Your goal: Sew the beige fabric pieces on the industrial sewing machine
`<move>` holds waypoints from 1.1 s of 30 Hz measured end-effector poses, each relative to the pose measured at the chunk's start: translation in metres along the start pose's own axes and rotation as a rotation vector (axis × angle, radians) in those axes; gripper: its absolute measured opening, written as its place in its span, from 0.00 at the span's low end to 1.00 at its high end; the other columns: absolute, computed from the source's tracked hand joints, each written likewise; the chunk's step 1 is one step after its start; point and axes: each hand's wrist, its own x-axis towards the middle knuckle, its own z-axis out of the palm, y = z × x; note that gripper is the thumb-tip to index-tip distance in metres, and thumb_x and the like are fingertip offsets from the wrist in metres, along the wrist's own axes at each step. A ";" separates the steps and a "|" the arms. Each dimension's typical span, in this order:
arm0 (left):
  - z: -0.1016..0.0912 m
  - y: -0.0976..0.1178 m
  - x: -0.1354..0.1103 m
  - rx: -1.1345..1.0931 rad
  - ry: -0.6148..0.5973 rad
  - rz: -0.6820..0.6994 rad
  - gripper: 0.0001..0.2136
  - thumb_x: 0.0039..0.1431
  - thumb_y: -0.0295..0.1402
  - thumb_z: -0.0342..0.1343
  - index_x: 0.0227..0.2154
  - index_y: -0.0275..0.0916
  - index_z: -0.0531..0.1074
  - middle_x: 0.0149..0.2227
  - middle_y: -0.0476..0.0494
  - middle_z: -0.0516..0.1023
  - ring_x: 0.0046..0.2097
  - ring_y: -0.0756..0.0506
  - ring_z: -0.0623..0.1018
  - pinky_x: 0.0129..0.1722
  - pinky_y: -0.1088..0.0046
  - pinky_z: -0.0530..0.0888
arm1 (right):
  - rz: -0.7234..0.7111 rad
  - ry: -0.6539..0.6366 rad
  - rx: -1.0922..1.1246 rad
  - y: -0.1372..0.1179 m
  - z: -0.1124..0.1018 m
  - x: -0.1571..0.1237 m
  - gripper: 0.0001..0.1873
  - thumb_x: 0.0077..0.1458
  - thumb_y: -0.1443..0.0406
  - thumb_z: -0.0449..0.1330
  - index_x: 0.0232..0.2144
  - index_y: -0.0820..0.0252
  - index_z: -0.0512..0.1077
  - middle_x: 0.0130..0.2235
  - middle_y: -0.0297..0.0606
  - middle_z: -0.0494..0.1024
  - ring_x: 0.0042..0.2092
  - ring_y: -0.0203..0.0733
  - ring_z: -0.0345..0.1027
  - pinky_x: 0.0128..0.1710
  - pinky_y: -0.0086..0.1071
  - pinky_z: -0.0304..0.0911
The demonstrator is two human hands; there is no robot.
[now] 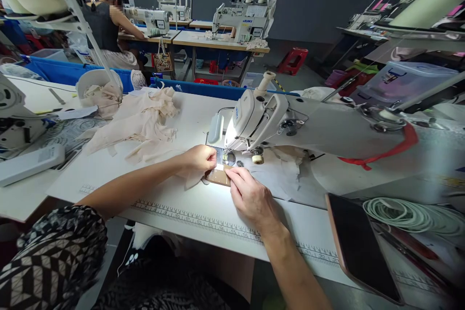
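Note:
A white sewing machine (276, 121) stands on the white table (196, 213). Under its needle lies a small tan fabric piece (219, 177), lit by the machine's lamp. My left hand (199, 158) rests at the piece's left, fingers curled and pressing on its edge. My right hand (250, 198) comes from the front, its fingertips pinched on the near right edge of the same piece. A strip of pale fabric trails out below my left hand.
A heap of cream fabric pieces (140, 121) lies left of the machine, a white bowl (95, 82) with more behind it. A dark phone (359, 247) and coiled pale cord (410, 215) lie at the right. Another person (105, 24) sits at a far machine.

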 end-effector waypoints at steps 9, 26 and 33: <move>-0.001 0.003 -0.001 0.183 0.007 -0.002 0.06 0.58 0.27 0.56 0.26 0.38 0.69 0.29 0.50 0.77 0.33 0.46 0.76 0.31 0.74 0.66 | -0.015 -0.102 -0.213 -0.006 0.004 0.008 0.20 0.62 0.71 0.52 0.51 0.55 0.78 0.45 0.40 0.79 0.37 0.39 0.70 0.27 0.30 0.58; 0.048 -0.024 -0.040 0.825 0.273 0.650 0.13 0.68 0.24 0.46 0.42 0.25 0.76 0.44 0.29 0.77 0.45 0.39 0.75 0.48 0.62 0.77 | -0.011 -0.122 -0.248 -0.010 0.004 0.009 0.22 0.65 0.71 0.51 0.55 0.56 0.77 0.45 0.41 0.80 0.36 0.40 0.72 0.30 0.32 0.63; 0.043 -0.021 -0.023 0.833 0.237 0.575 0.13 0.71 0.28 0.47 0.37 0.29 0.76 0.44 0.31 0.76 0.44 0.39 0.74 0.45 0.63 0.75 | 0.115 0.115 -0.213 0.017 0.010 0.005 0.23 0.64 0.71 0.48 0.50 0.56 0.81 0.43 0.43 0.81 0.30 0.41 0.73 0.26 0.33 0.63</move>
